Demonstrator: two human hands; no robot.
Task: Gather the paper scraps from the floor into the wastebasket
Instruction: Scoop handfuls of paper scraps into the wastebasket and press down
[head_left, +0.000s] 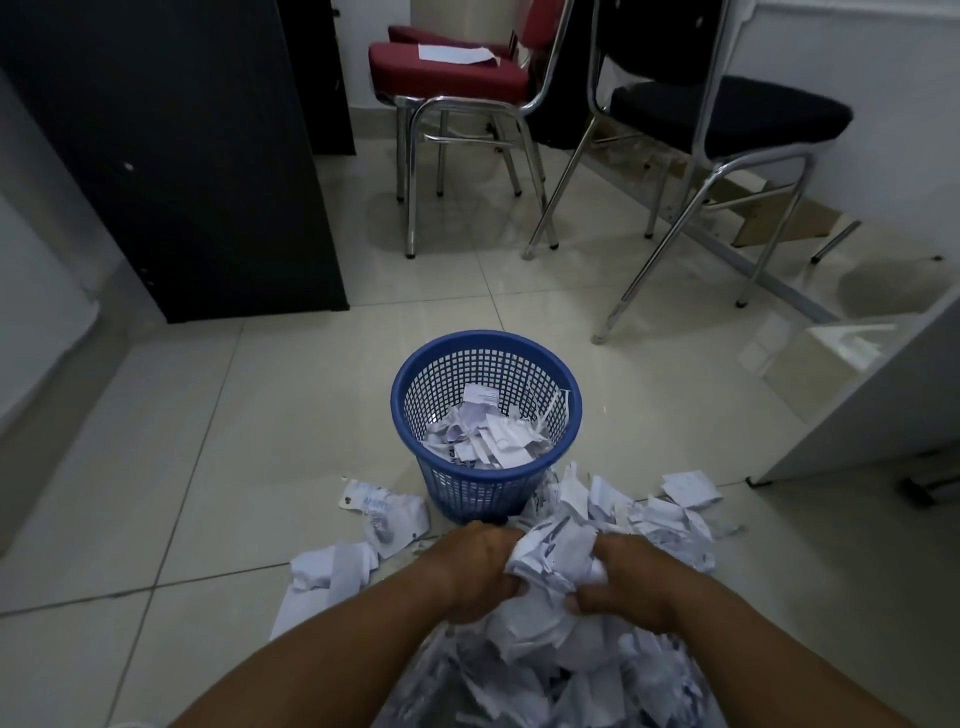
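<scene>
In the head view, the person is leaning over the floor (208, 467) with both bare forearms reaching forward. The left hand (478, 571) and the right hand (623, 582) are closing in from opposite sides on a wad of scraps (550, 556). Their fingers (506, 584) are curling into the paper and pressing it together, probably so that the loose pieces are travelling as one lump and nothing is dropping on the way.

The wad is sitting on top of the paper pile (545, 675), which is spreading across the floor below and beside the hands. More torn pieces are lying off to the left (384, 514).

The blue wastebasket (467, 488) is standing upright just beyond the hands, touching the far edge of the pile, so each lift is likely a short one. Scraps (488, 436) are already lying in its bottom, but it is far from full, and most of the paper is on the floor.

Further back, a red chair (447, 73) is carrying a sheet (457, 53) beside a black chair (727, 114).
</scene>
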